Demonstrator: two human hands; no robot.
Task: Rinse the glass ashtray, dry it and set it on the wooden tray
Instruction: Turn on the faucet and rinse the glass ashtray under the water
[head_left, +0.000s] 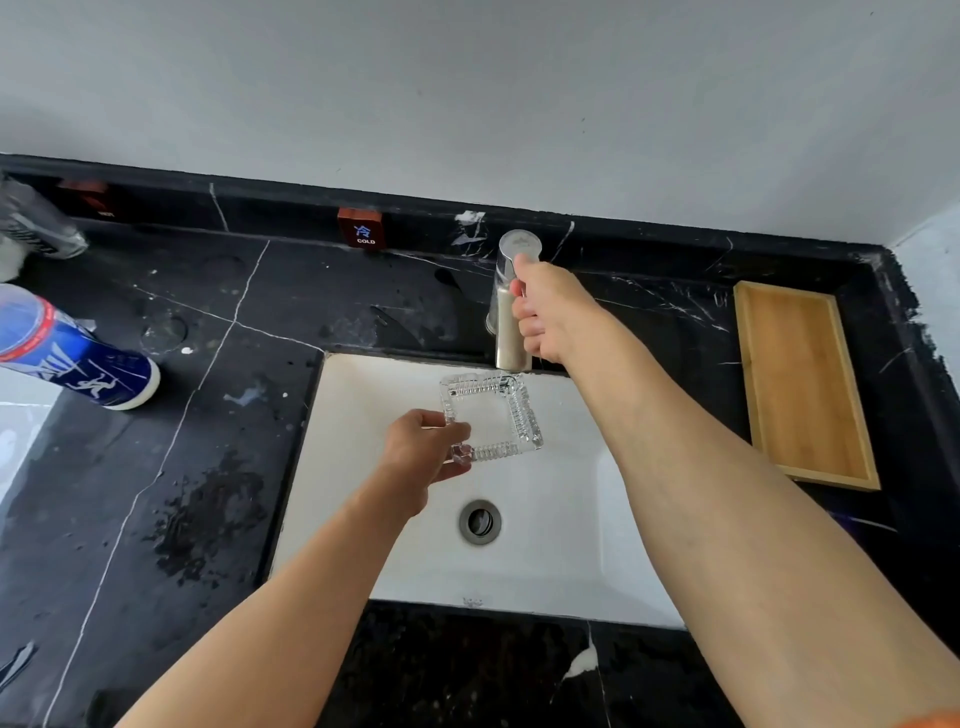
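Left hand (426, 447) pinching glass ashtray (493, 413) over sink (561, 519); right hand (545, 312) gripping faucet (511, 312).

We see two bare forearms, no sleeves reaching wrist or elbow. The left hand (426, 449) and right hand (545, 312) wear no rings, watch or gloves. At the bottom right corner an orange strip shows, perhaps a sleeve edge.

A small red-brown sign (359, 226) standing against the wall ledge, left of the faucet (511, 301), reads "冷" above "COLD". Farther left of the faucet, print on a blue-and-white can (78, 358) is illegible.
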